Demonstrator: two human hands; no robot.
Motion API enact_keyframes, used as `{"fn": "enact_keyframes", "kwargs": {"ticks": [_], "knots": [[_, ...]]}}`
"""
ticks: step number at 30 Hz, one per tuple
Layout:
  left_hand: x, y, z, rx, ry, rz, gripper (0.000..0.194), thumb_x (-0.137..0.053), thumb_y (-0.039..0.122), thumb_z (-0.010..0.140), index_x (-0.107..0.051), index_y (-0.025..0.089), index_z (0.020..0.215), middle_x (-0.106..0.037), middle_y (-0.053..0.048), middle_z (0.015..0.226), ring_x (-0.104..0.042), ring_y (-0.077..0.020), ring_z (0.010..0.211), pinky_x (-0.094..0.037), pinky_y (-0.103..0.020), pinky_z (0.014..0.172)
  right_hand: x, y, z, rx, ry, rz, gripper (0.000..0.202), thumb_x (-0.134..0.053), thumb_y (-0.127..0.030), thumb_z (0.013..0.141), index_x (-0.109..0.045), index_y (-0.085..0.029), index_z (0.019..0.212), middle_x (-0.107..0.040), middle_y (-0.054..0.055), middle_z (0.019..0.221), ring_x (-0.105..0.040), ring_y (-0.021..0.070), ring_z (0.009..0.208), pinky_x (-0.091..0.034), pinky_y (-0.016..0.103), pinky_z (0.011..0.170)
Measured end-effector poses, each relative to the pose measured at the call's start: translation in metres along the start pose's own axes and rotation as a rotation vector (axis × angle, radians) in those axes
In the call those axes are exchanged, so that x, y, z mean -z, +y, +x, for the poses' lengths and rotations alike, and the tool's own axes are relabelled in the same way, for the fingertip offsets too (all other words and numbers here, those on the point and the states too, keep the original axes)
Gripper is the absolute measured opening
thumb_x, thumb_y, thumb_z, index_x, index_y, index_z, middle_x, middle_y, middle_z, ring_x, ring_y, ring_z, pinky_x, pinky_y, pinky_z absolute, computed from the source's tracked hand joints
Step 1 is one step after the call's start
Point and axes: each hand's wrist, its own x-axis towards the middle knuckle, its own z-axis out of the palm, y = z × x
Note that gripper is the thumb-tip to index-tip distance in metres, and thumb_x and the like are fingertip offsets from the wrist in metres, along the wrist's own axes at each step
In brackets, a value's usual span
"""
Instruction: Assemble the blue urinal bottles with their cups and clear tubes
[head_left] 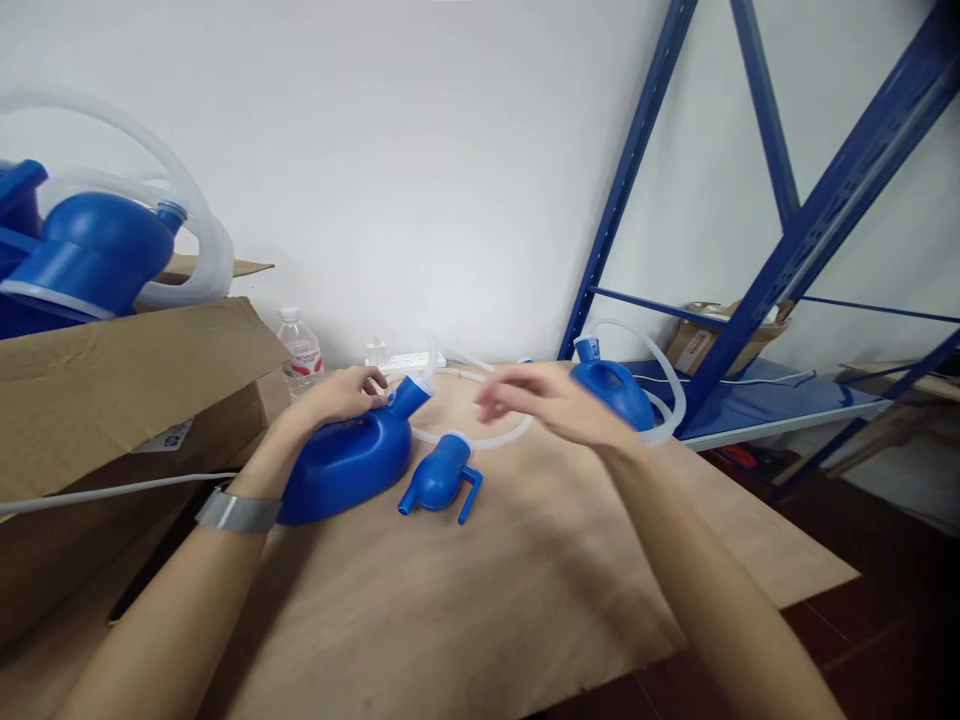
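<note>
A blue bottle (349, 465) with a handle lies on the wooden table, its capped neck pointing up and right, with a clear tube at the cap. My left hand (349, 393) rests at the top of this bottle beside the neck, fingers curled; what they hold, if anything, is hidden. Just right of the bottle sits a small blue part (439, 475) with a spout and a hooked arm. Above the table, right of the neck, hovers my right hand (551, 400), blurred, its fingers stretched left. Behind it a pale tube (499, 438) curves over the tabletop.
An open cardboard box (135, 385) with blue bottles and tubes stands at the left. Behind it are a water bottle (301, 352) and a power strip (412, 360). Another blue bottle (615, 393) with a tube is by the blue shelf (780, 400) at right.
</note>
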Motion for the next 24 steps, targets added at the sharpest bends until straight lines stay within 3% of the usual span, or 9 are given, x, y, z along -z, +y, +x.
{"fn": "enact_keyframes", "kwargs": {"ticks": [2,5,7,10,13,16,18,21,24], "knots": [[0.001,-0.004,0.003,0.024,0.025,0.058,0.041,-0.063,0.039,0.078,-0.064,0.018,0.113,-0.075,-0.011,0.108,-0.071,-0.0214,0.074,-0.054,-0.027,0.066,-0.017,0.026,0.002,-0.056,0.016,-0.057,0.028,-0.059,-0.035,0.1,-0.071,-0.018,0.118,-0.07,0.011,0.124,-0.067,0.0259,0.113,-0.054,0.045,0.1],[-0.001,-0.008,0.007,0.011,0.074,0.178,0.035,-0.058,0.035,0.083,-0.066,0.019,0.114,-0.075,-0.01,0.108,-0.072,-0.0251,0.092,-0.053,-0.029,0.078,-0.043,0.071,0.001,-0.149,0.071,-0.194,0.032,-0.052,-0.028,0.101,-0.068,-0.018,0.127,-0.066,0.014,0.136,-0.063,0.0269,0.125,-0.048,0.046,0.108],[-0.004,-0.005,0.007,0.003,0.12,0.272,0.035,-0.055,0.032,0.086,-0.066,0.02,0.116,-0.074,-0.012,0.114,-0.069,-0.0279,0.106,-0.051,-0.031,0.088,-0.055,0.092,-0.003,-0.085,-0.04,-0.331,0.032,-0.053,-0.024,0.1,-0.068,-0.017,0.128,-0.064,0.015,0.138,-0.059,0.028,0.131,-0.044,0.047,0.112],[-0.012,0.011,-0.002,-0.023,0.262,0.475,0.041,-0.049,0.032,0.09,-0.064,0.017,0.126,-0.066,-0.017,0.128,-0.061,-0.0358,0.121,-0.046,-0.042,0.101,-0.058,0.103,-0.012,0.069,-0.202,-0.533,0.031,-0.058,-0.023,0.098,-0.067,-0.018,0.127,-0.062,0.016,0.14,-0.056,0.0294,0.132,-0.043,0.047,0.112],[-0.03,0.045,-0.022,-0.138,0.338,0.596,0.043,-0.045,0.036,0.094,-0.061,0.017,0.13,-0.061,-0.018,0.132,-0.056,-0.0387,0.124,-0.043,-0.049,0.105,-0.053,0.1,-0.018,0.096,-0.155,-0.648,0.027,-0.051,-0.025,0.102,-0.068,-0.017,0.122,-0.068,0.015,0.129,-0.061,0.0273,0.122,-0.046,0.043,0.107],[-0.06,0.08,-0.048,-0.28,0.236,0.559,0.046,-0.048,0.045,0.095,-0.06,0.02,0.132,-0.06,-0.017,0.137,-0.053,-0.0371,0.128,-0.043,-0.046,0.105,-0.046,0.097,-0.022,0.026,-0.016,-0.682,0.029,-0.044,-0.026,0.106,-0.067,-0.016,0.118,-0.07,0.015,0.121,-0.062,0.0264,0.118,-0.045,0.042,0.104],[-0.082,0.093,-0.061,-0.219,0.088,0.514,0.058,-0.054,0.059,0.09,-0.058,0.022,0.135,-0.06,-0.019,0.138,-0.053,-0.0413,0.128,-0.047,-0.048,0.098,-0.039,0.097,-0.025,0.002,0.041,-0.637,0.03,-0.043,-0.027,0.106,-0.065,-0.016,0.123,-0.07,0.015,0.125,-0.062,0.0253,0.119,-0.044,0.04,0.104],[-0.104,0.087,-0.074,-0.132,-0.141,0.481,0.078,-0.062,0.069,0.08,-0.053,0.024,0.143,-0.063,-0.02,0.134,-0.063,-0.0454,0.113,-0.05,-0.051,0.088,-0.028,0.097,-0.029,-0.024,-0.007,-0.57,0.024,-0.049,-0.028,0.102,-0.069,-0.018,0.111,-0.073,0.012,0.116,-0.066,0.0237,0.108,-0.046,0.035,0.097],[-0.109,0.063,-0.082,-0.152,-0.129,0.403,0.083,-0.057,0.067,0.082,-0.04,0.031,0.155,-0.057,-0.019,0.141,-0.063,-0.046,0.115,-0.051,-0.052,0.083,-0.02,0.099,-0.028,-0.073,-0.03,-0.493,0.033,-0.046,-0.028,0.101,-0.07,-0.017,0.079,-0.075,0.009,0.092,-0.067,0.0218,0.091,-0.046,0.033,0.088]]}}
